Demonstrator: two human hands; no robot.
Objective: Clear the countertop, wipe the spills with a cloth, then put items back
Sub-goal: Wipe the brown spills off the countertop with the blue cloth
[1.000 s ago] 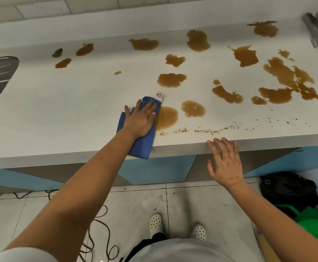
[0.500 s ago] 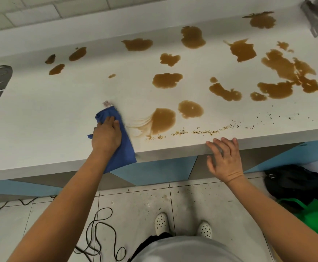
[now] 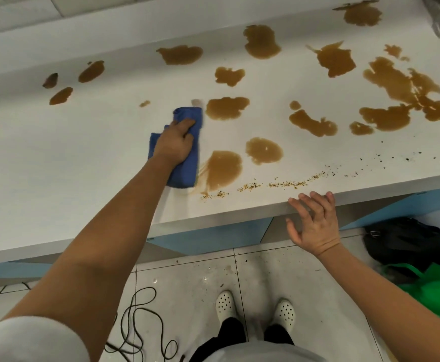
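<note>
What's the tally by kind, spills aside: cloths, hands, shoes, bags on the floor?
Cloths: 1, the blue cloth
Hands: 2, the left hand gripping the cloth, the right hand at the counter edge
Shoes: 2, the left shoe and the right shoe, both white
Bags: 2, the black bag and the green bag
Total: 7

A black bag (image 3: 404,242), a green bag (image 3: 433,291) and a loose black cable (image 3: 140,322), possibly a power cord, lie on the tiled floor (image 3: 195,283).

cloth (image 3: 185,150) on countertop (image 3: 57,165) | spills (image 3: 224,168) right of and behind cloth | crumbs (image 3: 287,183) along front edge
</note>
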